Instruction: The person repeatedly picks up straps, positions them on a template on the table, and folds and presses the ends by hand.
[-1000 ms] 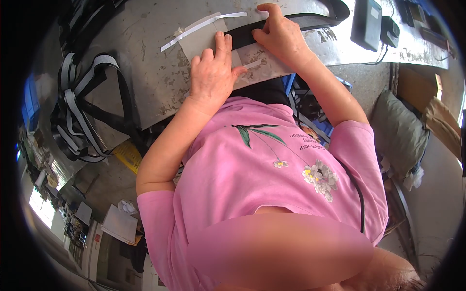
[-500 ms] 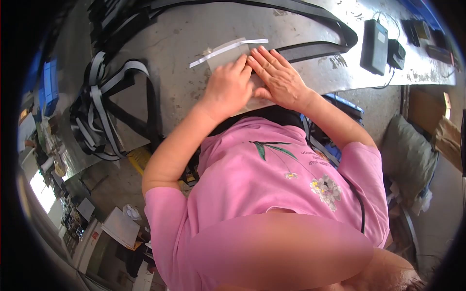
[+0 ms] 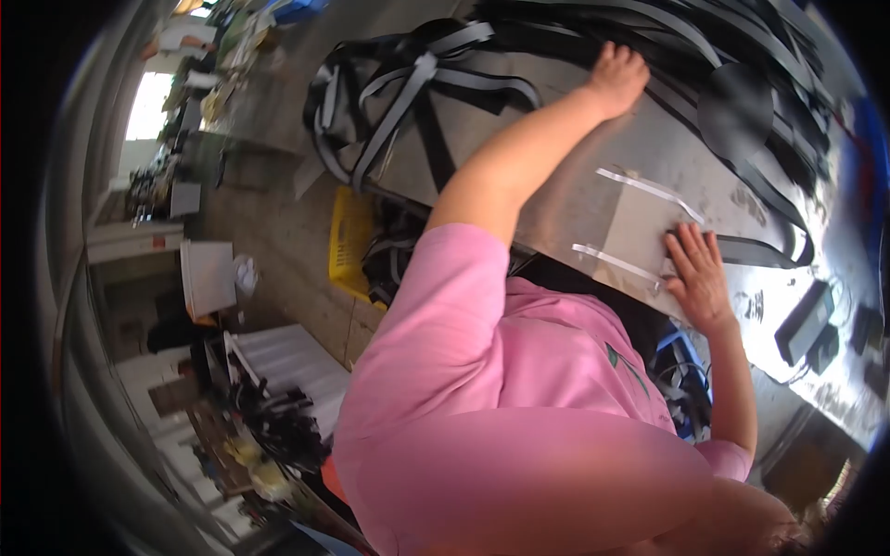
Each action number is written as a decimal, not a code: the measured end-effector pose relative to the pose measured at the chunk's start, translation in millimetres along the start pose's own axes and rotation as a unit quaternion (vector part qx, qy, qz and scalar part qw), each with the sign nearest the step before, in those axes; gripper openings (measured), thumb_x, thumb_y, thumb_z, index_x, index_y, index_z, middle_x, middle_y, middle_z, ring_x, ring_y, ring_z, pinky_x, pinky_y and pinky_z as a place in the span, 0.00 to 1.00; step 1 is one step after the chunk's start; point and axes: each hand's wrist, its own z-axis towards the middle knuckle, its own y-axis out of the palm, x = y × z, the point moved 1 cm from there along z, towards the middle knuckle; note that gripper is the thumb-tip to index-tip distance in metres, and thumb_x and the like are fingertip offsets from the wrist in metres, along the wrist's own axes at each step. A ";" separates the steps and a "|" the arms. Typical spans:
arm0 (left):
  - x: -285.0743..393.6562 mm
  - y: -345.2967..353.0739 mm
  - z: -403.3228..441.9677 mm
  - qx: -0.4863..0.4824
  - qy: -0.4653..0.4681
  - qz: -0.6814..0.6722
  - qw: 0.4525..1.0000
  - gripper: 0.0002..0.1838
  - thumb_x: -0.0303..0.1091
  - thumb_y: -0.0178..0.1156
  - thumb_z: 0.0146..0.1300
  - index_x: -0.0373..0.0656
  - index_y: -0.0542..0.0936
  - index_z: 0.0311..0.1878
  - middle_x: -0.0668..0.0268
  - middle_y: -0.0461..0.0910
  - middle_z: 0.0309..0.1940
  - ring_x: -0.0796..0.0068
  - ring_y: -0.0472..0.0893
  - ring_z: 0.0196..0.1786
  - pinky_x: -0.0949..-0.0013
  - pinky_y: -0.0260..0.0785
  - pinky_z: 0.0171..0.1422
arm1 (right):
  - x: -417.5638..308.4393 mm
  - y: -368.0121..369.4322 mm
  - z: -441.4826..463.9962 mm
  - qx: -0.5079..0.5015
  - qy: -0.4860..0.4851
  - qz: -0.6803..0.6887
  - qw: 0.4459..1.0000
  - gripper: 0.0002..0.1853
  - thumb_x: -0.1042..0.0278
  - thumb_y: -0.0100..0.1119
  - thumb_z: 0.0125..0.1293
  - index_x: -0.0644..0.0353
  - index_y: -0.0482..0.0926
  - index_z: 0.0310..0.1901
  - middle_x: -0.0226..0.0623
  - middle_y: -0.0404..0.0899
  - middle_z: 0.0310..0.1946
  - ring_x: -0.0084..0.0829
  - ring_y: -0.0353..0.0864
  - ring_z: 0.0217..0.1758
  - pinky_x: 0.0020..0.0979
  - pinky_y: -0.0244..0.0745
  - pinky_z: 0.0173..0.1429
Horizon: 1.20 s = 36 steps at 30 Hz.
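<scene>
We've got one strap [image 3: 758, 251] on the worktop [image 3: 561, 204] beside the white-taped patch [image 3: 635, 222], right hand [image 3: 702, 278] flat over its end, fingers spread. Left hand's [image 3: 619, 82] fingers curl at the strap pile [image 3: 547, 39], grip unclear. Partway, we'd guess: plenty's heaped there.

A scuffed grey metal table [image 3: 565, 181] carries a tangle of black-and-grey flat straps [image 3: 425, 69] at left and a pile of long dark straps [image 3: 640, 20] along its far side. Toward the near edge lies a flat greyish rectangular panel [image 3: 635, 227]; at right, a black box-shaped device [image 3: 803, 322].
</scene>
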 end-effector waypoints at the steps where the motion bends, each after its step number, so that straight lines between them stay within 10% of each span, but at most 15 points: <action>1: 0.5 -0.8 -0.3 0.002 -0.006 -0.008 1.000 0.12 0.37 0.51 0.57 0.45 0.78 0.40 0.61 0.74 0.43 0.60 0.70 0.52 0.50 0.55 0.63 | 11.8 -3.9 -2.9 0.030 -0.017 0.002 0.999 0.37 0.60 0.62 0.51 0.59 0.65 0.64 0.44 0.58 0.68 0.42 0.52 0.74 0.47 0.40 0.76; 8: 0.9 -8.6 3.0 -0.006 0.042 -0.007 0.999 0.16 0.35 0.47 0.60 0.47 0.75 0.50 0.68 0.75 0.41 0.71 0.73 0.47 0.60 0.58 0.55 | 141.5 -44.8 -52.3 0.148 0.239 -0.289 0.915 0.12 0.70 0.53 0.65 0.62 0.79 0.47 0.46 0.70 0.60 0.43 0.67 0.66 0.42 0.61 0.67; 21: -7.0 -51.2 25.9 0.067 0.116 -0.138 0.981 0.08 0.35 0.52 0.54 0.52 0.79 0.35 0.66 0.76 0.38 0.66 0.79 0.44 0.60 0.68 0.45 | 96.5 -45.0 119.1 0.256 0.155 -0.144 0.943 0.27 0.56 0.54 0.66 0.53 0.63 0.65 0.40 0.65 0.64 0.40 0.65 0.65 0.42 0.59 0.66; 24: 10.8 -97.9 16.8 0.114 0.161 -0.165 0.966 0.04 0.33 0.52 0.53 0.50 0.77 0.30 0.68 0.75 0.29 0.68 0.80 0.35 0.65 0.69 0.38 | 68.5 -73.0 111.5 0.310 0.049 -0.087 0.945 0.30 0.68 0.61 0.58 0.55 0.65 0.63 0.41 0.66 0.63 0.42 0.67 0.63 0.42 0.61 0.64; 29: 38.9 -147.5 -36.9 0.059 0.090 -0.426 0.899 0.08 0.31 0.58 0.57 0.43 0.78 0.40 0.61 0.79 0.34 0.57 0.80 0.38 0.60 0.72 0.41 | 30.6 -81.9 66.9 0.193 -0.024 0.055 0.979 0.09 0.69 0.61 0.59 0.63 0.74 0.37 0.46 0.78 0.40 0.47 0.76 0.50 0.40 0.71 0.53; 31: 36.4 -153.9 -50.1 -0.010 0.031 -0.543 0.839 0.11 0.29 0.59 0.58 0.41 0.77 0.44 0.60 0.79 0.34 0.57 0.79 0.36 0.62 0.72 0.41 | 1.9 -101.8 63.1 0.056 0.090 0.101 0.989 0.10 0.62 0.57 0.62 0.60 0.72 0.34 0.44 0.76 0.22 0.48 0.77 0.28 0.42 0.72 0.34; 34: 53.8 -146.1 -76.0 -0.150 -0.056 -0.604 0.781 0.11 0.29 0.59 0.56 0.45 0.77 0.43 0.60 0.78 0.37 0.59 0.79 0.37 0.61 0.72 0.41 | -9.9 -85.8 57.4 -0.053 0.186 0.010 0.981 0.15 0.56 0.54 0.64 0.61 0.71 0.38 0.47 0.78 0.23 0.49 0.79 0.31 0.46 0.73 0.35; 36: 63.1 -135.7 -102.0 -0.063 -0.043 -0.460 0.885 0.12 0.29 0.59 0.55 0.43 0.77 0.44 0.60 0.75 0.45 0.60 0.77 0.45 0.61 0.70 0.47 | -11.5 -65.7 55.2 -0.068 0.201 -0.002 0.977 0.16 0.56 0.54 0.63 0.62 0.71 0.39 0.47 0.78 0.23 0.49 0.80 0.32 0.45 0.74 0.37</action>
